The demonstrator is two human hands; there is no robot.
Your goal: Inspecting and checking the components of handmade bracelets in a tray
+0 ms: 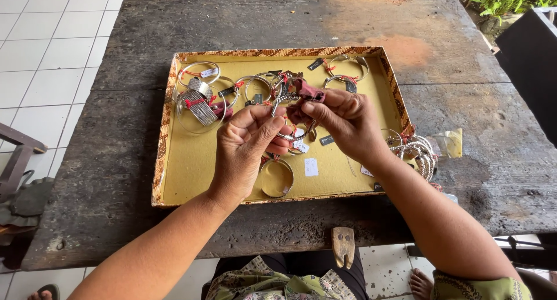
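Both hands hover over a shallow yellow tray point(191, 172) with a patterned brown rim. My left hand point(246, 146) and my right hand point(345, 123) together hold a twisted silver bracelet point(284, 100). My right hand's fingertips also pinch a small dark red cloth point(309, 92) against it. Several silver bangles point(200, 100) with red threads and small tags lie in the tray's far left and far side. A plain silver bangle point(277, 178) lies just below my left hand.
The tray sits on a dark weathered wooden table point(104, 178). A pile of twisted silver bracelets point(419, 154) rests at the tray's right edge, by a small plastic bag point(451, 143). A wooden peg point(343, 246) juts from the table's near edge. White tiled floor lies left.
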